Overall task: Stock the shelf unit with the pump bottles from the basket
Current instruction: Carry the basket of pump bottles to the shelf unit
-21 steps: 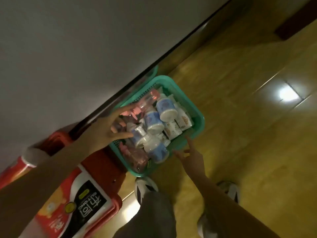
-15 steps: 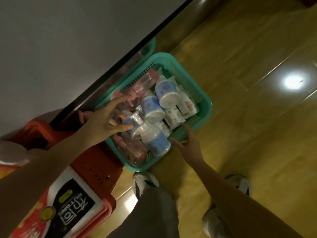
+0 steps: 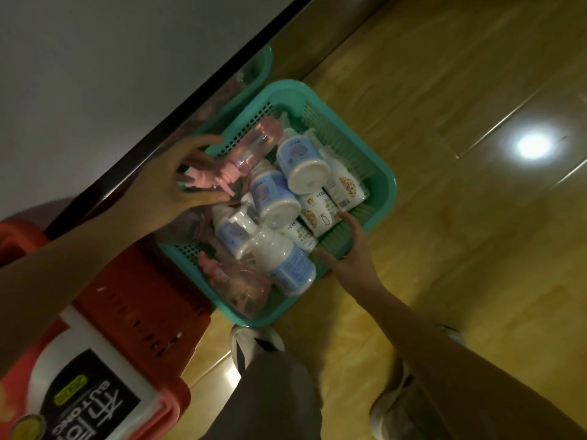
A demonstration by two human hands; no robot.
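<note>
Reaching into the pile, the left hand [image 3: 171, 182] has its grip curled around the pink pump head of a clear plastic bottle with a pink cap [image 3: 251, 147], pinching it between thumb and fingers at the near-left side of the teal plastic mesh basket [image 3: 384, 173]. Just left of the basket sits a red plastic crate [image 3: 133, 300] with a red and white printed package [image 3: 82, 389] beside it. Inside the basket the remaining pump bottles lie on their sides in a heap: white bottles with blue labels [image 3: 279, 198], white bottles with beige printed labels [image 3: 324, 214], and another clear pink one [image 3: 241, 281] at the near corner. To the right, the right hand [image 3: 346, 249] rests with straight, released fingers on the basket's near rim, seemingly steadying it. My reading is that the pick-up step is in hand; next, the pink bottle needs lifting free of its neighbours and carrying to the shelf unit, which I cannot identify for certain. The basket stands on a glossy yellow wooden floor [image 3: 444, 90] against a pale wall with a dark base strip [image 3: 178, 115]; a ceiling light glares off the boards
</note>
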